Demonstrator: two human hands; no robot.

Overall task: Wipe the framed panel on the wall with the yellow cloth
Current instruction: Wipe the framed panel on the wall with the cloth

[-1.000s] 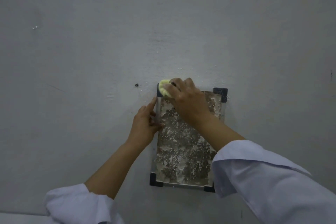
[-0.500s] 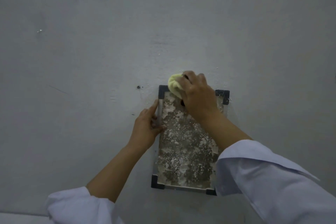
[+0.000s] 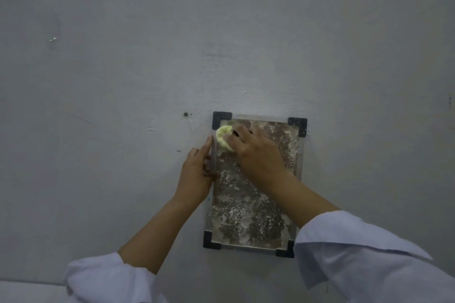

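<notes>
Half a second ago our right hand (image 3: 256, 152) held the cloth (image 3: 224, 139) at the panel's (image 3: 248, 209) top edge, about 12 o'clock; now hand and cloth have slid down and left, the bunched cloth pressing the mottled surface at about 11 o'clock, just inside the black top-left corner bracket (image 3: 221, 118). Our left hand (image 3: 195, 177) has kept its place on the left frame edge.

The panel hangs on a grey wall (image 3: 123, 56), with a small screw (image 3: 185, 114) at 9 o'clock of the bracket. Our right forearm crosses the panel's middle, and its white sleeve (image 3: 364, 261) hides the corner at 5 o'clock.

Right fingers are curled round the cloth. Left fingers lie fairly straight up the frame edge, thumb over its front.
</notes>
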